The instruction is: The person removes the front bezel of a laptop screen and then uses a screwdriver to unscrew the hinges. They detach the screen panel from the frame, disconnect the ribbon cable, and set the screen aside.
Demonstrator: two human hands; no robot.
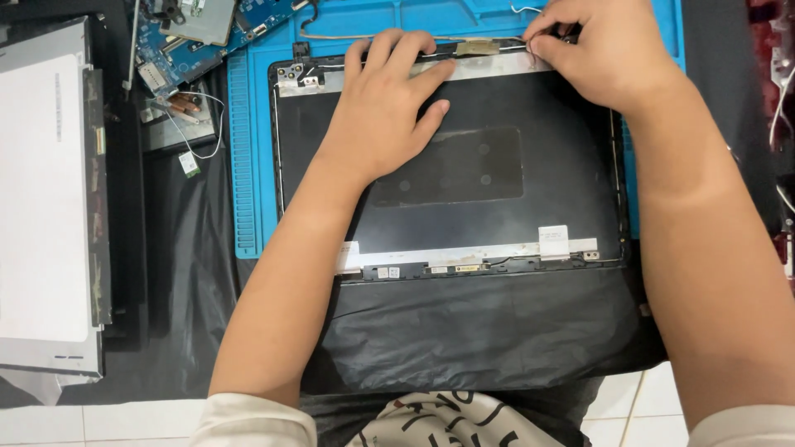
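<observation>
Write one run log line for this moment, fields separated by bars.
left hand flat on laptop lid shell | right hand pinching thin cable at shell's far edge | blue mat underneath | circuit board far left

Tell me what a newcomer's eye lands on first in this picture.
First the dark laptop lid shell, lying inside-up in the middle on a bright blue work mat. The left hand presses flat on its upper part, while the right hand pinches something small at its top right edge. At the far left lies a pale screen panel, with a blue circuit board at the top left.
</observation>
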